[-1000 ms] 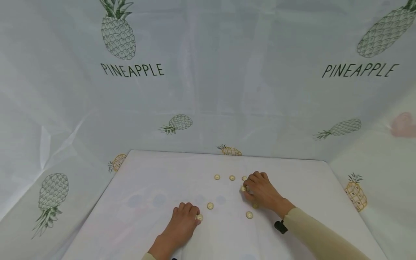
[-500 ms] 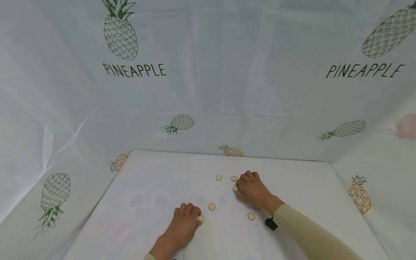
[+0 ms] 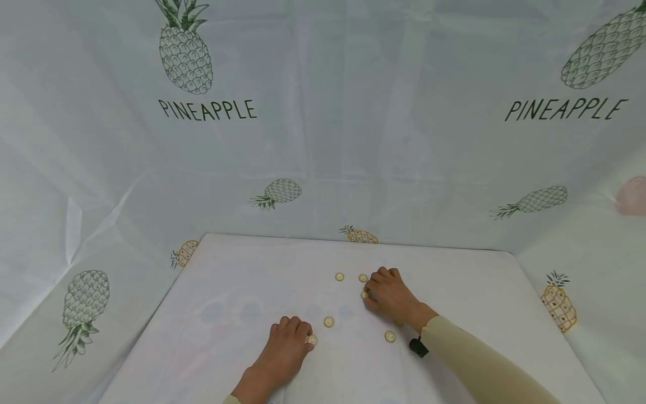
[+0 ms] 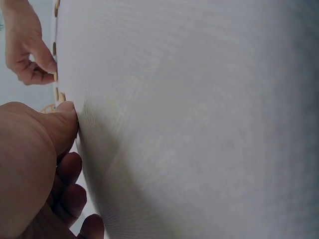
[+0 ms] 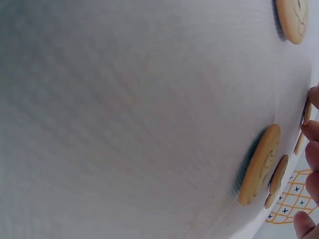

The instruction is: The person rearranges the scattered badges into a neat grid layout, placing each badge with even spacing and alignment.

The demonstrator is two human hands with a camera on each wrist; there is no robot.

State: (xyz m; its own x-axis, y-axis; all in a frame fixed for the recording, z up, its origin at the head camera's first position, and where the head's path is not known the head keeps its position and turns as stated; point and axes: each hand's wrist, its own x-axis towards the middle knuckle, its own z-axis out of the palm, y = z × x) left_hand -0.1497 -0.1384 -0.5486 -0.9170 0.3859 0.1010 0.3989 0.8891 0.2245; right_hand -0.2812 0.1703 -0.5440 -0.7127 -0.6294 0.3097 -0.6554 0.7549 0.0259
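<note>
In the head view my left hand [image 3: 286, 346] pinches a small round pale wooden disc [image 3: 312, 340] by its edge, low at the table. Farther right, my right hand [image 3: 392, 293] holds another wooden disc [image 3: 364, 294] between thumb and fingertips. Just beyond its fingers lies a third disc [image 3: 363, 278]. The right wrist view catches only the fingertips [image 5: 312, 131] at its right edge, with a disc [image 5: 307, 110] between them. Several discs there bear line drawings, too slanted to read. A disc under the right wrist is mostly hidden.
Other discs lie flat on the white-covered table [image 3: 242, 269]: one at the back [image 3: 340, 276], one between the hands [image 3: 328, 321], one nearer the front [image 3: 390, 336]. A pineapple-print cloth [image 3: 323, 140] hangs behind and at both sides.
The right hand has slid left with its disc, then dipped slightly. A disc at the back, visible earlier beside its fingers, is now hidden by it. The left hand has stayed in place.
</note>
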